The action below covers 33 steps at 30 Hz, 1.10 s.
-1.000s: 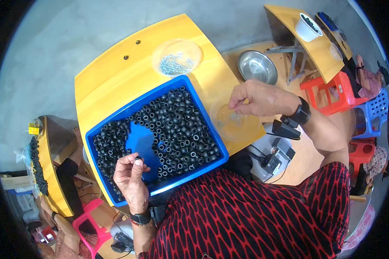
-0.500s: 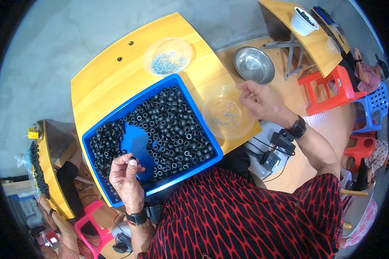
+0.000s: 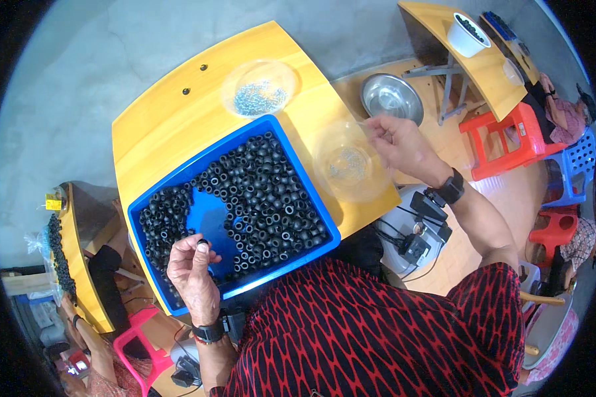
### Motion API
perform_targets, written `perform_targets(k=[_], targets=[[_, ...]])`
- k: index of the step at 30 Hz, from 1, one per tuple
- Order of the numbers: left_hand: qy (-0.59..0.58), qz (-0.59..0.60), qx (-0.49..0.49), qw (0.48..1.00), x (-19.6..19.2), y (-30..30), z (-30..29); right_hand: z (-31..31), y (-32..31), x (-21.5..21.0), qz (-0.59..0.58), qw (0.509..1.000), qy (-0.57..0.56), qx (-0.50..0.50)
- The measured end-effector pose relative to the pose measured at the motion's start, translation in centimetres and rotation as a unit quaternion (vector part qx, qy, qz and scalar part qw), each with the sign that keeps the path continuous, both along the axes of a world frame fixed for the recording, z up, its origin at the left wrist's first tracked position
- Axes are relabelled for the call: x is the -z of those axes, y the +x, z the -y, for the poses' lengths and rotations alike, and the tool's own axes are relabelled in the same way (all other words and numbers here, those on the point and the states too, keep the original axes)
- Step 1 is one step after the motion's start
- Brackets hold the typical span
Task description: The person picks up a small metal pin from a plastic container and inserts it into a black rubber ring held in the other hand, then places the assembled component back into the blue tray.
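My left hand [image 3: 193,274] is over the near left part of a blue tray [image 3: 271,274], pinching a small black ring-shaped piece [image 3: 202,243] between thumb and fingertips. Many like it, black hollow pieces [image 3: 265,178], fill the tray around a bare patch of blue floor. On the right, my right hand [image 3: 407,149] has its fingers closed on the rim of a clear plastic bowl [image 3: 334,135], which looks smeared by motion. Small shiny bits [image 3: 349,164] lie bunched inside that bowl.
A second clear bowl [image 3: 286,74] with silvery bits stands beyond the tray on the yellow table [image 3: 159,109], near two loose black pieces [image 3: 186,91]. A metal basin [image 3: 407,106] and a red stool [image 3: 520,132] are to the right. Other people sit at both sides.
My right hand has shifted slightly right and up, and the bowl with it. The bits in it, spread out before, now sit closer together. My left hand keeps its pinch.
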<state>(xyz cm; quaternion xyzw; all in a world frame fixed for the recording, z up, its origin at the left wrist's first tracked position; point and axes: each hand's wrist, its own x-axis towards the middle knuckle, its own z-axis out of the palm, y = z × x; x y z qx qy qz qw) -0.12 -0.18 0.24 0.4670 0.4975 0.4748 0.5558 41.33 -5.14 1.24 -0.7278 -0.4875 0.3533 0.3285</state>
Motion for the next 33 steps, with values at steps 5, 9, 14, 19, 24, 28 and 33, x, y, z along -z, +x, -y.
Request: perform_targets(k=[5, 9, 14, 19, 24, 28, 33], targets=[[0.000, 0.004, -0.002, 1.000, 0.1, 0.0, 0.0, -0.1, -0.5, 0.0, 0.002, 1.000, 0.012, -0.007], [0.003, 0.008, -0.006, 1.000, 0.2, 0.1, 0.0, -0.4, -0.6, -0.3, -0.022, 0.999, 0.026, 0.031], [-0.003, 0.007, -0.004, 1.000, 0.2, 0.0, 0.0, -0.6, -0.9, 0.1, -0.032, 0.999, 0.008, 0.039], [0.008, 0.003, -0.004, 1.000, 0.4, 0.0, 0.0, -0.2, -1.5, -0.4, -0.027, 0.999, 0.014, 0.018], [0.004, 0.006, -0.004, 1.000, 0.2, 0.0, 0.0, -0.3, -1.5, -1.6, 0.009, 1.000, 0.007, 0.004], [0.003, -0.003, -0.006, 1.000, 0.3, 0.1, -0.1, -0.7, -0.9, -1.6, 0.221, 0.955, 0.185, -0.075], [0.000, -0.007, -0.010, 1.000, 0.2, 0.0, -0.2, -2.1, -3.2, -3.0, 0.291, 0.906, 0.143, -0.271]])
